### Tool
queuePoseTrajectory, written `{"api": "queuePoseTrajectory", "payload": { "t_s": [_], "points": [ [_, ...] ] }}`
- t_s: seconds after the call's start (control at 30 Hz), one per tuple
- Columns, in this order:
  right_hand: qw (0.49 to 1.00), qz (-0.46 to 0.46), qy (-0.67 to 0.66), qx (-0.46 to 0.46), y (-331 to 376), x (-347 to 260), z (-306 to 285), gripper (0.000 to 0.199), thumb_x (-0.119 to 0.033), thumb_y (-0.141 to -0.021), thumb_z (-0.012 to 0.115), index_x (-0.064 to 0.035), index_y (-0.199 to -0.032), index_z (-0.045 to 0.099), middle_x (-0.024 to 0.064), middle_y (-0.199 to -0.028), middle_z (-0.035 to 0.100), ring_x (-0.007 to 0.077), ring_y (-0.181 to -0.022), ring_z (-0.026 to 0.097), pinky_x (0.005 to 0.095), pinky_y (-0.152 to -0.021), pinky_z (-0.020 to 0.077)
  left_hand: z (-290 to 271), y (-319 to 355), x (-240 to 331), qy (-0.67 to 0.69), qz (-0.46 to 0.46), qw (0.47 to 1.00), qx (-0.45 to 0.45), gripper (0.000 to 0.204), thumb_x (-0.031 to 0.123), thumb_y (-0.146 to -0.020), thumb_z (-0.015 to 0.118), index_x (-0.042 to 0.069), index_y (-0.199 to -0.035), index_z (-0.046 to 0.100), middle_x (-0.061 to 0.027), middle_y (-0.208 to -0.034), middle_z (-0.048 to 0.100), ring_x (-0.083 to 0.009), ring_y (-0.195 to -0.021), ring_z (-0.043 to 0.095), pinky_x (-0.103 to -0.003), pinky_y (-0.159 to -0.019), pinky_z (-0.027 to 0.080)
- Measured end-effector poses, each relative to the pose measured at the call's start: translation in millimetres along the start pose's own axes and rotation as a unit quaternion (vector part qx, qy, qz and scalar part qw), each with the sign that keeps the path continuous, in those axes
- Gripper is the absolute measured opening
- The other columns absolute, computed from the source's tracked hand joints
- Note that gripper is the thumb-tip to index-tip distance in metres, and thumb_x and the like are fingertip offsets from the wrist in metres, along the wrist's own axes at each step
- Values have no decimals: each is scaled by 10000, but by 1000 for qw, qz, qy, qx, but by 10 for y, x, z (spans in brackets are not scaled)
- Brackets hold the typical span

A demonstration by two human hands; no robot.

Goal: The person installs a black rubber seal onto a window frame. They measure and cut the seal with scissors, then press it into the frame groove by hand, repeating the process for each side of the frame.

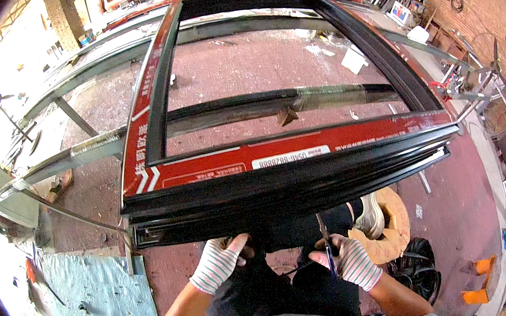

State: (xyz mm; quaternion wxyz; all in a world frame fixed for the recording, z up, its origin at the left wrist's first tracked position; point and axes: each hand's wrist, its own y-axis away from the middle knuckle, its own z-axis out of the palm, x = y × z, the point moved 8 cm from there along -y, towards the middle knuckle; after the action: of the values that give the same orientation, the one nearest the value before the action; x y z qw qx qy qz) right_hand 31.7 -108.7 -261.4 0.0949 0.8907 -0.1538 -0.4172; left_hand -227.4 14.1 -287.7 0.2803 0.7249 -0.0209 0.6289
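A large window frame [302, 145] of black profile with red printed protective film lies in front of me, its near edge just beyond my hands. My left hand [220, 261], in a white striped work glove with dark fingertips, is closed below this edge; what it pinches is hidden against my dark trousers. My right hand [353, 262], gloved alike, is closed around a slim metal tool [328, 251] with a blue part, its narrow tip pointing up toward the frame. The tool's exact kind is unclear. Part of a thin dark strip shows between the hands.
Metal rails of a rack [83, 151] run under and beside the frame. A round tan ring [394, 210] and a black bundle [416, 267] are right of my legs. A pale blue sheet [103, 305] covers floor at left; an orange bracket [482, 284] lies at right.
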Motion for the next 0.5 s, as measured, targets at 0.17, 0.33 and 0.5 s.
{"api": "queuePoseTrajectory", "payload": {
  "t_s": [0.17,0.33,0.5],
  "points": [
    [995,-59,-39,76,-206,-101,-119,487,-427,-828,783,-17,-1057,654,155,-834,689,273,-746,670,364,-708,519,-82,-125,12,-18,262,962,73,334,60,-906,638,21,-1234,587,-90,-1149,647,-201,-991,621,-331,-879,511],
    [996,-56,-12,63,-441,-236,-96,391,-306,-861,732,-5,-1095,641,203,-910,693,321,-863,684,360,-780,517,28,-104,4,-10,300,950,88,152,51,-918,646,23,-1066,665,-93,-969,703,-207,-869,660,-341,-800,538],
    [842,-348,328,249,-746,-344,133,420,-386,-889,633,-81,-1173,680,167,-1108,697,366,-1034,651,498,-945,501,180,-176,-83,35,212,977,-2,121,17,-941,568,12,-1002,673,-78,-871,708,-154,-739,662,-303,-672,560]
  ]
}}
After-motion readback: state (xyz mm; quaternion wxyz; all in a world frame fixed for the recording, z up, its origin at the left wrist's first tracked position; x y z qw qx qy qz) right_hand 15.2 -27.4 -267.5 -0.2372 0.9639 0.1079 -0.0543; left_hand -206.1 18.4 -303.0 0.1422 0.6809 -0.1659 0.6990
